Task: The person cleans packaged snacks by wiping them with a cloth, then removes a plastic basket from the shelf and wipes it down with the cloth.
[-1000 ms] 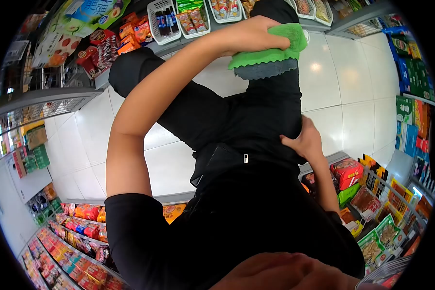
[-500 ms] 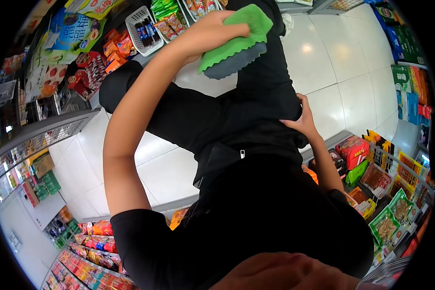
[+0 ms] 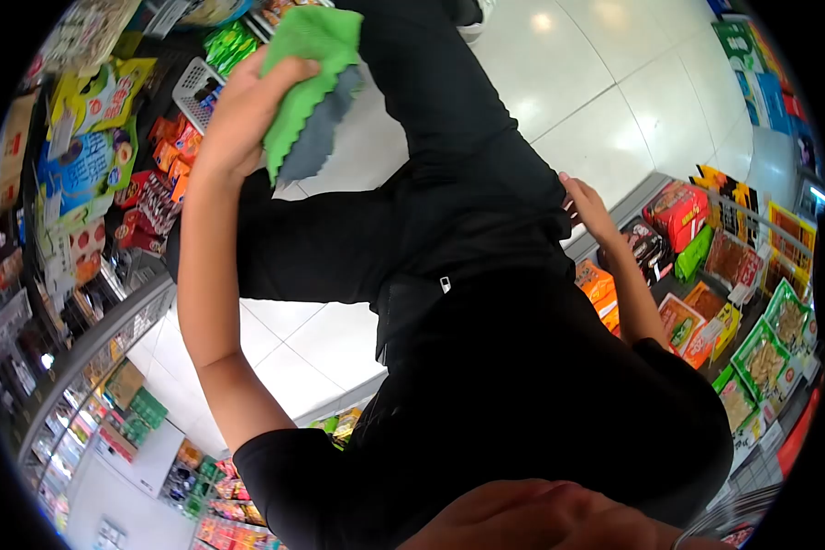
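My left hand is closed on a cleaning cloth, green on one face and grey on the other, with a wavy edge. The cloth hangs above my bent left leg, near the shelf on the left. Just past my fingers is a white plastic basket with small dark packs inside. My right hand rests beside my right thigh, its fingers partly hidden and apart, holding nothing that I can see.
Snack bags and orange packets fill the shelf on the left, edged by a grey metal rail. More packaged food stands on a shelf close to my right arm. White floor tiles lie between.
My left hand has moved left with the cloth, closer to the shelf and basket. The view has turned and shifted. My right hand has slid slightly back along the thigh.
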`<control>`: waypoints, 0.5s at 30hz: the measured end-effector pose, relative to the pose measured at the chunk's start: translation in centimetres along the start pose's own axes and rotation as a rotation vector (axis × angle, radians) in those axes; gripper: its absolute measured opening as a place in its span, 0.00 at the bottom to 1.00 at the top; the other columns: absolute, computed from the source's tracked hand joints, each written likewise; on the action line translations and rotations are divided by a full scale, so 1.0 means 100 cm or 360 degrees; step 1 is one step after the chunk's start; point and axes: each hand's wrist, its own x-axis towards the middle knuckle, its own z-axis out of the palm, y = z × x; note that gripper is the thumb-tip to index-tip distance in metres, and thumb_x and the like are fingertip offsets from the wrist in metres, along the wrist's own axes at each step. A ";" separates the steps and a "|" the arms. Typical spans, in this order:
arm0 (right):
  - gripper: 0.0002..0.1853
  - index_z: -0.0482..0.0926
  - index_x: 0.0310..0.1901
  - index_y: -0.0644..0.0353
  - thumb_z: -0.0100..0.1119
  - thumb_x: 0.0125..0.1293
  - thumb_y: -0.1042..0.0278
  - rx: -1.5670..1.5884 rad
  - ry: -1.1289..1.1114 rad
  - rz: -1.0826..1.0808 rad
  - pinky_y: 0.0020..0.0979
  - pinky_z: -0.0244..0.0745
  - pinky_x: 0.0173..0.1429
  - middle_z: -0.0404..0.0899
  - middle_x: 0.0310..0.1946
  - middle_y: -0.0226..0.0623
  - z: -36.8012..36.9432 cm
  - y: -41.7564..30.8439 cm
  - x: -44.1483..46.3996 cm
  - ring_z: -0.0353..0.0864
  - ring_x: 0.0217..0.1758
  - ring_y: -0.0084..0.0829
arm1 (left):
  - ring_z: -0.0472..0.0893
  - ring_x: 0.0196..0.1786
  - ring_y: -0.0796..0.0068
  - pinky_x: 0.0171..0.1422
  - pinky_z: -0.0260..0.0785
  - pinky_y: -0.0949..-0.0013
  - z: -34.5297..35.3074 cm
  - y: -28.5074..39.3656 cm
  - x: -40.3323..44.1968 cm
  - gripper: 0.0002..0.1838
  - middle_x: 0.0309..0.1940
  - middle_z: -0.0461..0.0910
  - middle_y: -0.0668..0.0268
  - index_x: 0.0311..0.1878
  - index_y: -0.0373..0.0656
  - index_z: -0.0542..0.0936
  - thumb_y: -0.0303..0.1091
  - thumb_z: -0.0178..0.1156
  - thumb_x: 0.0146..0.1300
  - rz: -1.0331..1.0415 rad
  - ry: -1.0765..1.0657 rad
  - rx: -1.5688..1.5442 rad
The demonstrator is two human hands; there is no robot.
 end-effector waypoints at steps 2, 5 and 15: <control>0.34 0.80 0.47 0.62 0.51 0.75 0.30 0.0309 -0.0307 0.0101 0.25 0.70 0.25 0.76 0.30 0.30 -0.007 -0.012 -0.015 0.74 0.22 0.22 | 0.83 0.40 0.79 0.48 0.77 0.74 -0.006 0.002 0.005 0.15 0.41 0.84 0.67 0.52 0.37 0.81 0.35 0.65 0.68 -0.0017 0.0052 -0.0034; 0.29 0.78 0.43 0.59 0.53 0.77 0.34 0.0394 -0.0360 0.0045 0.23 0.65 0.23 0.70 0.24 0.24 0.007 -0.019 -0.021 0.69 0.19 0.19 | 0.82 0.41 0.79 0.48 0.75 0.73 -0.014 0.002 0.011 0.15 0.42 0.84 0.67 0.52 0.37 0.80 0.35 0.65 0.67 -0.0022 0.0095 -0.0050; 0.20 0.78 0.42 0.53 0.58 0.78 0.42 0.0527 -0.0304 -0.0030 0.20 0.64 0.29 0.71 0.26 0.20 0.005 0.017 0.011 0.68 0.24 0.13 | 0.81 0.40 0.78 0.49 0.74 0.74 -0.038 -0.003 0.028 0.14 0.41 0.83 0.68 0.52 0.38 0.81 0.36 0.65 0.67 -0.0111 0.0255 -0.0107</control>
